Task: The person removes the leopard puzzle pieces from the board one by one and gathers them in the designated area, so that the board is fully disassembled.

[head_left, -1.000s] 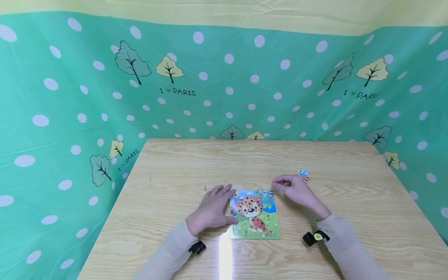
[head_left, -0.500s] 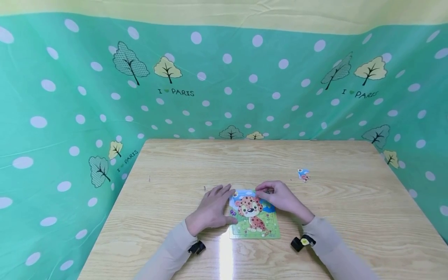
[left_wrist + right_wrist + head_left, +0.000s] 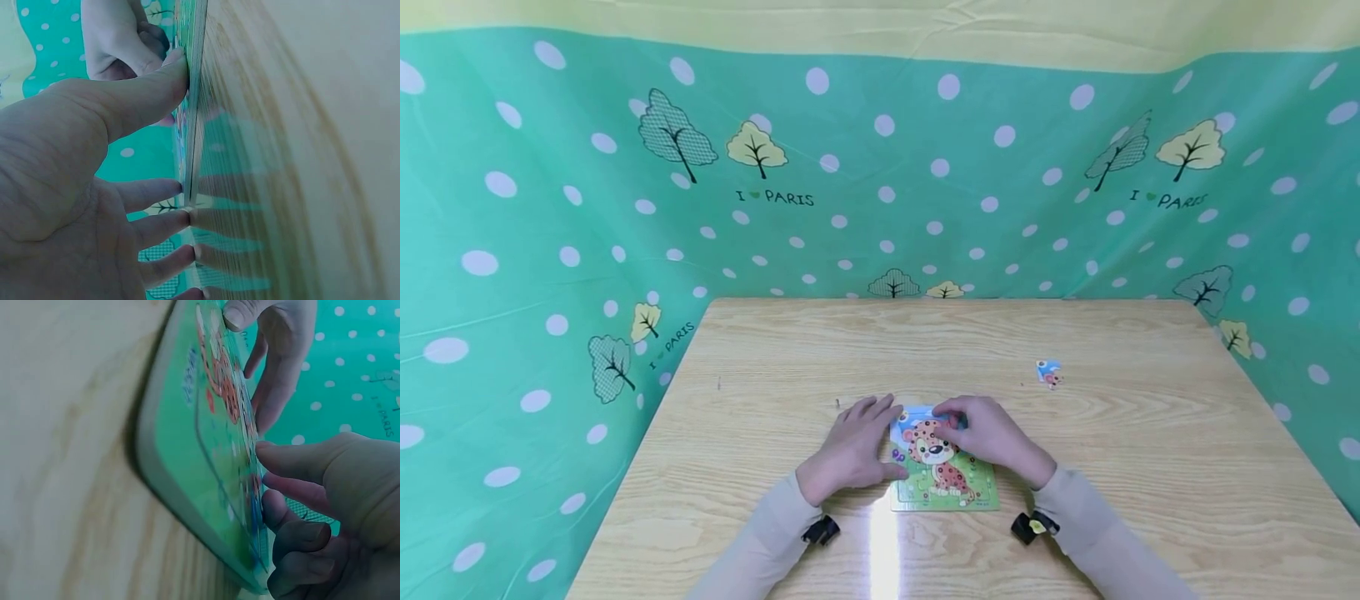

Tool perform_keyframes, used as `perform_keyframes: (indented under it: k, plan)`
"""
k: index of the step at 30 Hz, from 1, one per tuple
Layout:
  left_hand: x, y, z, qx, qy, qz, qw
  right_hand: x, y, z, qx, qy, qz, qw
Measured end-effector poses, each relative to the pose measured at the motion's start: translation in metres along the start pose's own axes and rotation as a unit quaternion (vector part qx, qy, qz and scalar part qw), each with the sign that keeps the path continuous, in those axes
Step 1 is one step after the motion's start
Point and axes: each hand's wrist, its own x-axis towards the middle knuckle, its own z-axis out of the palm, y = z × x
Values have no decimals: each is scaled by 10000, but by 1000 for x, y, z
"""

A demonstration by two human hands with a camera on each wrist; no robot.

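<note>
A square jigsaw puzzle (image 3: 951, 478) with a cartoon leopard on grass lies flat on the wooden table. My left hand (image 3: 855, 447) rests at its left side: the thumb lies on the board near its left edge, and the fingers spread straight along the upper left corner. Over the upper right of the picture is my right hand (image 3: 988, 432), its thumb and forefinger tips at the board's surface and set apart. Its other fingers (image 3: 303, 537) curl in. I cannot tell whether a piece sits between those tips. The hand hides the picture's upper right corner.
A loose puzzle piece (image 3: 1049, 374), blue with part of a spotted pink figure, lies on the table (image 3: 1150, 433) beyond the right hand. A small dark speck (image 3: 838, 403) is left of the board. A green dotted curtain (image 3: 850, 192) hangs behind the table.
My right hand has moved left from beside the board's upper right corner to over the picture, uncovering the loose piece. Its thumb and forefinger have spread apart. The left hand has stayed still.
</note>
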Motion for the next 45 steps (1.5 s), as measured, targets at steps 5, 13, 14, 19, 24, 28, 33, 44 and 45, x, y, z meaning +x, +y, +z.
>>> perform_keyframes:
  k: [5, 13, 14, 19, 24, 28, 33, 44, 45]
  plan:
    - [0, 0, -1, -13, 19, 31, 10000, -1, -5, 1, -307, -58, -67, 9995]
    - [-1, 0, -3, -49, 48, 25, 10000, 0, -11, 2, -528, -170, -32, 9985]
    - [-1, 0, -3, -45, 47, 24, 10000, 0, -11, 2, -528, -168, -44, 9985]
    - [-1, 1, -4, -49, 51, 26, 10000, 2, -13, 1, -528, -201, -88, 9984]
    - [-1, 1, -5, -52, 47, 33, 10000, 3, -15, -1, -570, -299, -33, 9979]
    - [-1, 1, -5, -96, 31, 36, 9999, 7, -17, -3, -425, -403, 212, 9981]
    - [-1, 2, -4, -113, 7, 33, 9999, 11, -18, -4, -123, -594, 664, 9959]
    - [-1, 3, -3, -81, -38, 13, 10000, 14, -23, -8, -104, -1050, 868, 9906]
    - [-1, 3, -3, -74, -52, 9, 10000, 13, -23, -8, -151, -1080, 865, 9903]
